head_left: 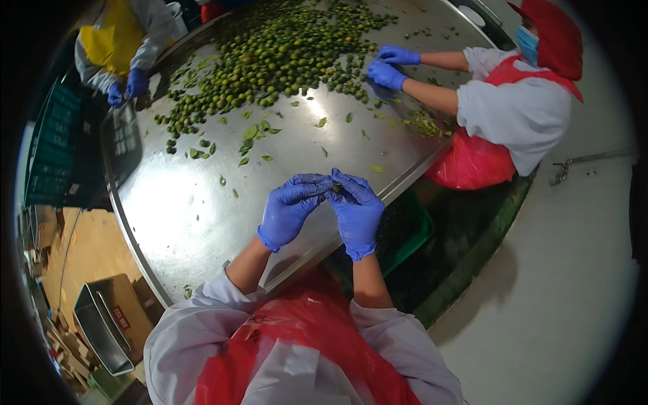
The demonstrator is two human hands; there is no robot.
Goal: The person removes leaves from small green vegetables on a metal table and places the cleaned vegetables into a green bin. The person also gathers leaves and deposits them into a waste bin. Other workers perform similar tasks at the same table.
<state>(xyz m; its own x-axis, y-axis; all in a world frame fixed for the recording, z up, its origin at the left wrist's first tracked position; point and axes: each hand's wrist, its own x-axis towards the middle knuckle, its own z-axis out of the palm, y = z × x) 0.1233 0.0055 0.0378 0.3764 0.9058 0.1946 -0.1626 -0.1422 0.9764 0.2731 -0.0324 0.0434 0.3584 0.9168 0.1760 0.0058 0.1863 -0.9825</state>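
Observation:
Both my hands wear blue-violet gloves and meet over the near edge of a stainless steel table (177,202). The fingertips of my left hand (298,205) touch those of my right hand (356,212). Between them a small dark green fruit (336,187) shows in part, pinched by my right fingers; whether my left fingers also grip it I cannot tell. Beyond my hands, loose green leaves (251,132) are scattered on the metal. A large heap of small green citrus fruits (268,61) covers the far part of the table.
A co-worker's gloved hands (387,73) work at the heap's right side, near a leaf pile (424,123). Another person's gloved hands (126,88) are at the far left. Green plastic crates (53,147) stand left of the table; a green basket (417,243) sits below its right edge.

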